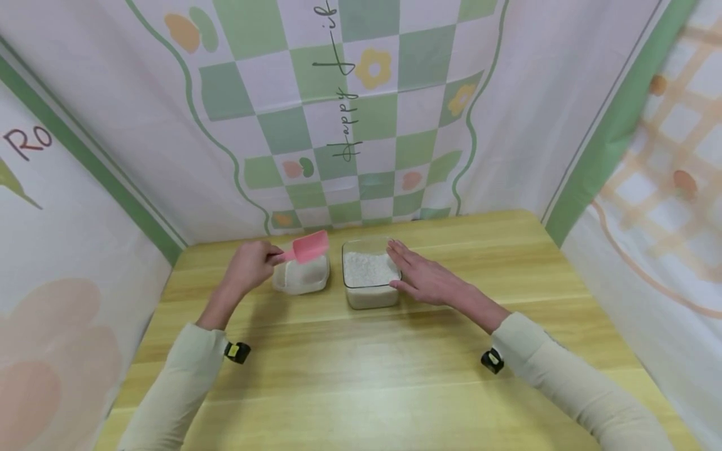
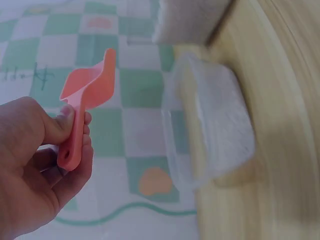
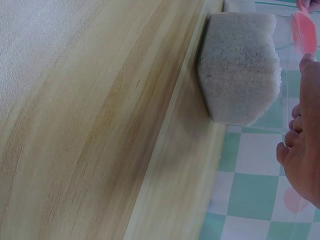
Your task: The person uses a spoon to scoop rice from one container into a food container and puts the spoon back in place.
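My left hand (image 1: 248,266) grips the handle of a pink scoop (image 1: 309,247). The scoop is held above a small clear plastic container (image 1: 323,285) with white grains in it; no grains show in the scoop's bowl. In the left wrist view, thumb and curled fingers wrap the scoop's handle (image 2: 75,137), apart from the plastic container (image 2: 172,150). To the right stands a square glass container (image 1: 372,302) with white rice (image 1: 366,269). My right hand (image 1: 431,279) rests against its right rim, fingers straight. The right wrist view shows the rice (image 3: 240,70) through the glass.
Both containers stand near the back of a wooden table (image 1: 361,376). A checkered cloth (image 1: 372,125) hangs behind it, and printed cloths hang on the left and right sides. Black wrist devices (image 1: 237,352) sit at both sleeves.
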Available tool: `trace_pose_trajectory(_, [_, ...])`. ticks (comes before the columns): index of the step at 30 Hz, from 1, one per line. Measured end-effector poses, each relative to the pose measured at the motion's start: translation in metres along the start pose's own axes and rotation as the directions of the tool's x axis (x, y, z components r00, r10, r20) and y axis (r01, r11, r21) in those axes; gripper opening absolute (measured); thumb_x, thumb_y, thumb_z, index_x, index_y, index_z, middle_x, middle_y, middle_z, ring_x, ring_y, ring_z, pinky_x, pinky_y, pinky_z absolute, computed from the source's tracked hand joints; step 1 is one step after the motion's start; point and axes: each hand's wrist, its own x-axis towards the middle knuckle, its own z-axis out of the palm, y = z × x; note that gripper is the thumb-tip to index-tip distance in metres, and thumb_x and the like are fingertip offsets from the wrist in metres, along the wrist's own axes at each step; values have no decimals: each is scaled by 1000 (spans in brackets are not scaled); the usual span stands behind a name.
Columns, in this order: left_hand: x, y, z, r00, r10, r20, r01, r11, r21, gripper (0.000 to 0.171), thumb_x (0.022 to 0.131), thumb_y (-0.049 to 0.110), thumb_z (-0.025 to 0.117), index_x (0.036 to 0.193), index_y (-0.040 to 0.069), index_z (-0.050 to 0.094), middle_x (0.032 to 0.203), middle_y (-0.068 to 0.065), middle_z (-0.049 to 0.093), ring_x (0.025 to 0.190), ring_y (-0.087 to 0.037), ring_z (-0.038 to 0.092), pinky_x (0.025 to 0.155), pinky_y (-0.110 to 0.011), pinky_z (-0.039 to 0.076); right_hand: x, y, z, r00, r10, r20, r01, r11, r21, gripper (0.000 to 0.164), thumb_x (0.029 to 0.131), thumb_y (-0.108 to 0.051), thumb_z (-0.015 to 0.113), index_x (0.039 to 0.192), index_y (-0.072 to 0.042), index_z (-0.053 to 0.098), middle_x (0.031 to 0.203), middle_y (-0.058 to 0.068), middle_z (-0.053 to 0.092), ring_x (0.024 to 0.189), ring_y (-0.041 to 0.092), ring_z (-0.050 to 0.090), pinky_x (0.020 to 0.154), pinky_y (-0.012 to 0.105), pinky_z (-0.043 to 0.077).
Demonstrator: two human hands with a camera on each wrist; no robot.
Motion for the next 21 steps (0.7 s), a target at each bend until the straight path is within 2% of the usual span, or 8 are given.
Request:
trace_pose_trajectory(5, [9, 24, -3, 997, 82, -7, -82, 996, 35, 18, 96, 15, 65, 98, 6, 80, 88, -12, 75, 76, -25, 69, 75, -42, 58, -1, 1, 0, 1000, 0, -1, 0, 1000, -1, 76, 105, -47, 41, 158, 0, 14, 166, 20, 12, 154, 32, 14, 120, 49, 30])
trace_pose_trajectory(10, [18, 43, -1, 985, 168, -25, -165, 980, 111, 15, 94, 12, 66, 93, 9, 81, 85, -8, 75, 75, -22, 68, 72, -39, 57, -2, 0, 0, 1000, -3, -2, 3, 1000, 2, 76, 105, -49, 39, 158, 0, 13, 166, 20, 12, 154, 33, 14, 120, 49, 29])
trace_pose_trajectory(21, [36, 73, 14, 968, 249, -6, -237, 928, 288, 13, 89, 9, 70, 83, 13, 80, 79, -3, 71, 70, -21, 68, 63, -37, 56, -1, -1, 0, 1000, 5, 5, -5, 1000, 8, 75, 105, -48, 40, 158, -1, 13, 168, 15, 6, 155, 31, 12, 121, 48, 26])
